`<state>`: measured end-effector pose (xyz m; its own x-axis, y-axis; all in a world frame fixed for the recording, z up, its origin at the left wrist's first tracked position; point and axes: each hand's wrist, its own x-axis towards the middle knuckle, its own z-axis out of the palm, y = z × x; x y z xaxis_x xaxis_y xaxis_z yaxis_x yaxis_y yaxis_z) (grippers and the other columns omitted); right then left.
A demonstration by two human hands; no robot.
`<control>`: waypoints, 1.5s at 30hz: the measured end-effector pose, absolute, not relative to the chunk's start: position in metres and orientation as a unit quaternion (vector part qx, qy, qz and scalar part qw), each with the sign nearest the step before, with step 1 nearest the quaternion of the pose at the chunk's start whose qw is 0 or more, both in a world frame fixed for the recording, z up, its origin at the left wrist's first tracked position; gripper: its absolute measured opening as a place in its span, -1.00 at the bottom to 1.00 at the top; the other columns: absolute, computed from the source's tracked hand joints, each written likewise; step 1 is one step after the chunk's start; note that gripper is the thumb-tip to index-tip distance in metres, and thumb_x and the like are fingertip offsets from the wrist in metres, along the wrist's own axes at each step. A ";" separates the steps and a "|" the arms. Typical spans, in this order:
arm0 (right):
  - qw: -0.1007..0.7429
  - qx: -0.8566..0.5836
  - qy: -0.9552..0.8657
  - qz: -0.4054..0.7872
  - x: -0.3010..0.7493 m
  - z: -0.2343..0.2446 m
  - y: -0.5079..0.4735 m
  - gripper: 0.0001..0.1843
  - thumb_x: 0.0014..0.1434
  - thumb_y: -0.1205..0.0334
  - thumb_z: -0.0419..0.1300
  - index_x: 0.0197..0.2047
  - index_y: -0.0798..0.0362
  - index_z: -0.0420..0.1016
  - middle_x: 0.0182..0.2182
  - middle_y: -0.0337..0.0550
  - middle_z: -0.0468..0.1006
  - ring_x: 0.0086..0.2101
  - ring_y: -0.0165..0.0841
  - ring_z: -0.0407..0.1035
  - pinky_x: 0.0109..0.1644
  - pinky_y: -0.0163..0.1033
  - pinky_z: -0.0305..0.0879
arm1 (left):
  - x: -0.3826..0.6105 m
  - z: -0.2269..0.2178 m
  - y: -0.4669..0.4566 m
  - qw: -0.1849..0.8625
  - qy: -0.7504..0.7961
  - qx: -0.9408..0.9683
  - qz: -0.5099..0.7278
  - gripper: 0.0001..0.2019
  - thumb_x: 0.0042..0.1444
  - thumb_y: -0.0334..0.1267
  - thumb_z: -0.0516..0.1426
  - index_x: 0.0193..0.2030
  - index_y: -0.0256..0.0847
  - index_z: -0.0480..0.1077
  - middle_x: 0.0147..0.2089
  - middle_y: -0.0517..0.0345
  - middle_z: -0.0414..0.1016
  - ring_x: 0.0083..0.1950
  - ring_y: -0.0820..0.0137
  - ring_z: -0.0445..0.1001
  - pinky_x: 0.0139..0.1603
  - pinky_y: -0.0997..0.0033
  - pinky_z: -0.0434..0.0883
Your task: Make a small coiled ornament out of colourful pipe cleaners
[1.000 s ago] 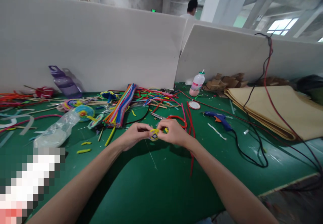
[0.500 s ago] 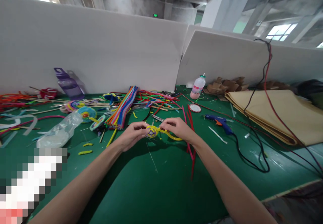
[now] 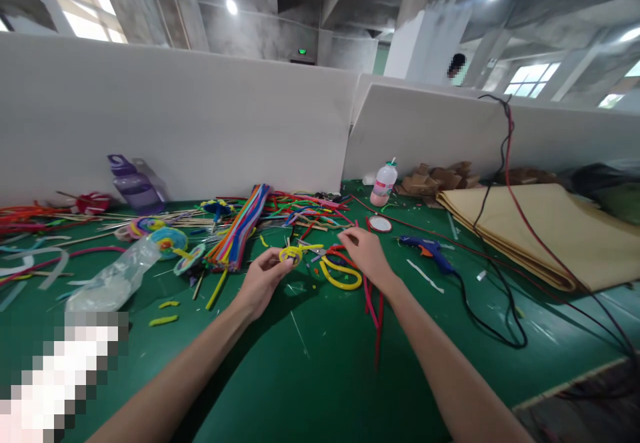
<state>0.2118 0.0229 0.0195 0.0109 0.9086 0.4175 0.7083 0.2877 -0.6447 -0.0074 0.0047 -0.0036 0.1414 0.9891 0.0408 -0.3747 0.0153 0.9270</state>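
Note:
My left hand (image 3: 261, 282) pinches a small coiled disc of yellow pipe cleaner (image 3: 290, 255) between thumb and fingers. A short yellow end juts from the disc towards the right. My right hand (image 3: 366, 251) is raised just right of it, apart from the disc, with thumb and forefinger pressed together; whether anything lies between them is too small to see. Below its fingers lie scissors with a yellow handle loop (image 3: 345, 286), their blades partly hidden behind the disc. Red and pink pipe cleaners (image 3: 376, 306) pass under my right wrist.
Behind my left hand lies a multicoloured pipe-cleaner bundle (image 3: 240, 230). A clear plastic bag (image 3: 113, 280) and purple bottle (image 3: 133, 186) are leftward. Rightward are a blue glue gun (image 3: 427, 250) with a trailing cord, a pink drink bottle (image 3: 384, 184) and folded brown paper (image 3: 530, 230).
My right hand has drawn away from the disc, up and to the right, uncovering the scissors' yellow handle. My left hand still holds the disc. The view has tilted upward slightly.

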 end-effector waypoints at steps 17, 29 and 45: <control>0.272 -0.655 -0.696 0.108 0.222 -0.001 0.032 -0.68 -0.07 0.06 0.16 -0.30 0.11 0.31 -0.41 -0.10 0.42 -0.40 -0.30 0.32 -0.30 -0.24 0.18 | -0.018 -0.010 0.010 0.681 0.273 0.331 0.594 -0.92 -0.06 -0.34 0.24 -0.38 -0.25 0.45 -0.28 0.17 0.54 -0.14 0.43 0.47 0.14 0.25 0.27; 0.376 -0.510 -0.736 0.239 0.222 0.007 0.031 -0.35 -0.28 0.15 0.35 -0.08 0.03 0.25 -0.28 -0.21 0.34 -0.28 -0.35 0.27 -0.21 -0.25 0.24 | -0.038 -0.017 0.029 0.688 0.221 0.235 0.650 -0.94 0.01 -0.40 0.19 -0.33 -0.25 0.44 -0.24 0.14 0.56 -0.15 0.44 0.49 0.15 0.17 0.27; 0.351 -0.467 -0.802 0.124 0.202 0.011 0.017 -0.37 -0.21 0.19 0.32 -0.03 0.05 0.24 -0.12 -0.07 0.37 -0.12 -0.23 0.27 -0.03 -0.11 0.21 | -0.033 -0.017 0.022 0.708 0.236 0.346 0.569 -0.91 0.00 -0.39 0.20 -0.30 -0.27 0.43 -0.22 0.13 0.55 -0.12 0.41 0.48 0.12 0.23 0.28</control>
<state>0.2020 0.0174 0.0112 -0.3164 0.8364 0.4476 0.6626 0.5325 -0.5267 -0.0327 0.0223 -0.0171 0.2410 0.9687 0.0595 -0.6416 0.1131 0.7587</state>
